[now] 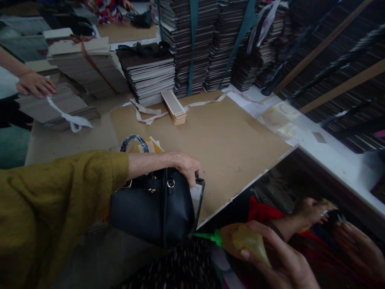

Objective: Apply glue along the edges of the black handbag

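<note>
A black handbag (150, 212) with gold rings rests at the near edge of the cardboard-covered table. My left hand (188, 165) reaches over it, fingers closed on an open flap (198, 196) at the bag's right end. Plastic wrap covers the bag's curved handle (134, 140). In my right hand (279, 249) is a bottle of yellowish glue (243, 241), its green nozzle (210, 237) pointing left at the bag's lower right corner. The fingers wrap round the bottle.
Small card strips (174, 106) lie on the brown cardboard (228, 136). Behind stand tall board stacks (183, 48) and a lower stack (148, 76). A person's hand (36, 83) rests on boards at left; another person's hands (313, 212) work at lower right.
</note>
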A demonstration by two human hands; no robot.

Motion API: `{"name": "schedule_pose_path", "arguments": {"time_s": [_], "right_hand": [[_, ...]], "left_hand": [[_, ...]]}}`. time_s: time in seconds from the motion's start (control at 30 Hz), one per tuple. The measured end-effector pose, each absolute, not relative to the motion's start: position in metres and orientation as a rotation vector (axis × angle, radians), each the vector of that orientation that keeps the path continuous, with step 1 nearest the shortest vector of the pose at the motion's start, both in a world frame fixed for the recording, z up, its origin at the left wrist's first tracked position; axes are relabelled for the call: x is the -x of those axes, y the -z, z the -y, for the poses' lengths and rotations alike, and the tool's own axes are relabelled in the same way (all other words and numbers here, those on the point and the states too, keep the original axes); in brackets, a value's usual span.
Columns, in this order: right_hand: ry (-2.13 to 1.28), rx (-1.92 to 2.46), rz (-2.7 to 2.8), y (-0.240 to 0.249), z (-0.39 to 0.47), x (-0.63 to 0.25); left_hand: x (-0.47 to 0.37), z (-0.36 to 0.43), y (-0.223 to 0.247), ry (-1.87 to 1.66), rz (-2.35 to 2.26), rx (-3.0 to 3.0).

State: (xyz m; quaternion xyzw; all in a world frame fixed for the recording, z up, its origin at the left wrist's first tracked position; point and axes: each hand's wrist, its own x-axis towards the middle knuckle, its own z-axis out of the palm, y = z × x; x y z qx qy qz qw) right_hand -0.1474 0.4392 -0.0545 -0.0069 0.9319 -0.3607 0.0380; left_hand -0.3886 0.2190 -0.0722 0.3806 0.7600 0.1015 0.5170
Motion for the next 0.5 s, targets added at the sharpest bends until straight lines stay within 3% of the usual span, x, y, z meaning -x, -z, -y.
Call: {"name": "schedule_pose_path", "arguments": {"time_s": [0.5], "right_hand": [[1.156,0.018,-2.917,0.061,-0.431,0.143]], "left_hand": [[0.378,-0.216,0.066,-0.202,-1.942,-0.960]]}}
